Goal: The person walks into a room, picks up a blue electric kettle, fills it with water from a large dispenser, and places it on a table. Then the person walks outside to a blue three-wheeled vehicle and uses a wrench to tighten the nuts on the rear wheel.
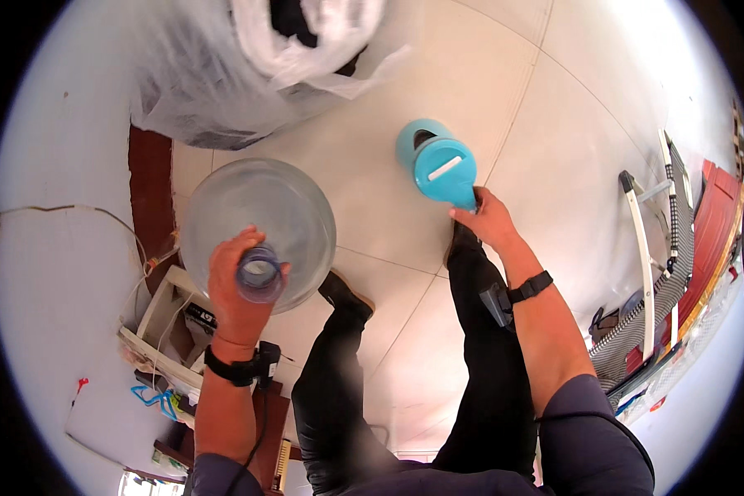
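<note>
Head view looks straight down: the left hand (238, 285) is wrapped around the neck of a big clear water jug (256, 227) standing upright on the tiled floor (388, 207), a grip that seems meant to keep the jug steady. The right hand (489, 221) is closed on the edge of a teal kettle (438, 164), carried above the floor just ahead of the right leg (492, 364). A plastic bag (248, 74) lies beyond the jug.

Clear bluish water jug (260, 223), turquoise kettle (440, 165), cream floor tiles (554, 149)
</note>
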Demonstrator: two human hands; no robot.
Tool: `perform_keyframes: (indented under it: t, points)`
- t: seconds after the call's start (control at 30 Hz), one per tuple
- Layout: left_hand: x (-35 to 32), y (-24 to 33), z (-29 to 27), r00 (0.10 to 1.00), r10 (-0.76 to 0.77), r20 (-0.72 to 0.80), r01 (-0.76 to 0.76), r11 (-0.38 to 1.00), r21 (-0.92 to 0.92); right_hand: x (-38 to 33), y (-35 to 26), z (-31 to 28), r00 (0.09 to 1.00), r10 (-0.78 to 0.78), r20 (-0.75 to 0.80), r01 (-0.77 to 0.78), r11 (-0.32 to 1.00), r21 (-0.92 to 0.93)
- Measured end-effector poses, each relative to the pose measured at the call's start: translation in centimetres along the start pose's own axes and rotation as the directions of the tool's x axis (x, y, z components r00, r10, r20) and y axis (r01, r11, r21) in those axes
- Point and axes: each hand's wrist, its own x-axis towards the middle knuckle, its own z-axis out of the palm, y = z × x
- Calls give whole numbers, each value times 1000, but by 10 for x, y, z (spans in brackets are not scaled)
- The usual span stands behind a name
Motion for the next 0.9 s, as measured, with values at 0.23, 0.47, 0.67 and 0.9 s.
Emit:
perform_keyframes:
  t: [0.23,0.47,0.67,0.9]
  points:
    - [-39,-40,-40,961,-256,-108,230,952,-203,11,20,14,980,197,-5,-196,978,73]
    - [-82,-71,-68,864,-462,-200,392,866,-310,1,7,18,993,111,-47,-90,939,332]
    - [-138,-103,-79,770,-592,-237,465,775,-427,-23,-14,6,994,-67,-90,69,997,24]
    - [-152,-117,-95,781,-575,-243,473,799,-371,-105,-98,12,992,-113,50,120,982,-149]
